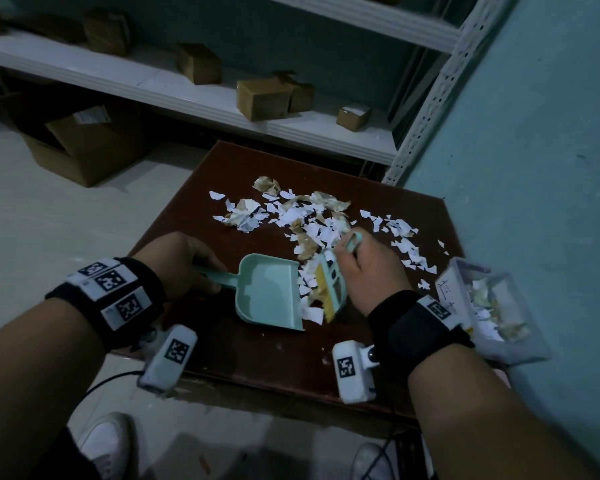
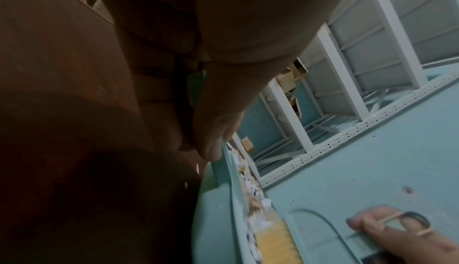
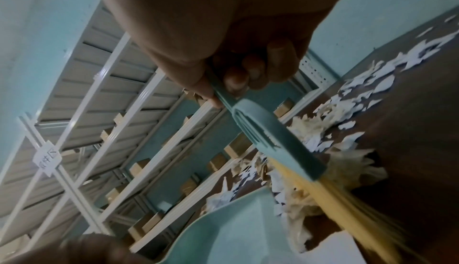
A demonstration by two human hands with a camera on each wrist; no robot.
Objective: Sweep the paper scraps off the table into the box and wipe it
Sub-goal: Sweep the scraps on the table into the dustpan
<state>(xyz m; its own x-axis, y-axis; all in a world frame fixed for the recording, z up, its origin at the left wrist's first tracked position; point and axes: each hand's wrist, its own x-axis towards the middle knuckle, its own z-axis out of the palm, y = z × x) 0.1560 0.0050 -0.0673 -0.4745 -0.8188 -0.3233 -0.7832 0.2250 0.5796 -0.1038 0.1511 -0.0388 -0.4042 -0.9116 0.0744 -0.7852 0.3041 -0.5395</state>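
Observation:
White and tan paper scraps point(image 1: 302, 216) lie spread over the dark brown table point(image 1: 257, 355). My left hand point(image 1: 184, 261) grips the handle of a mint-green dustpan point(image 1: 267, 292), which rests flat on the table with its mouth facing right. My right hand point(image 1: 368, 268) holds a small mint brush point(image 1: 329, 285) with yellow bristles, pressed against scraps at the dustpan's mouth. The right wrist view shows my fingers point(image 3: 238, 75) curled round the brush handle point(image 3: 223, 99) and the bristles point(image 3: 330, 195) among scraps. A clear plastic box point(image 1: 489, 310) holding scraps sits at the table's right edge.
A white metal shelf point(image 1: 222, 98) with several small cardboard boxes stands behind the table. A teal wall point(image 1: 534, 168) runs along the right side. A larger cardboard box point(image 1: 87, 147) sits on the floor to the left. My white shoes point(image 1: 104, 445) are below the table's near edge.

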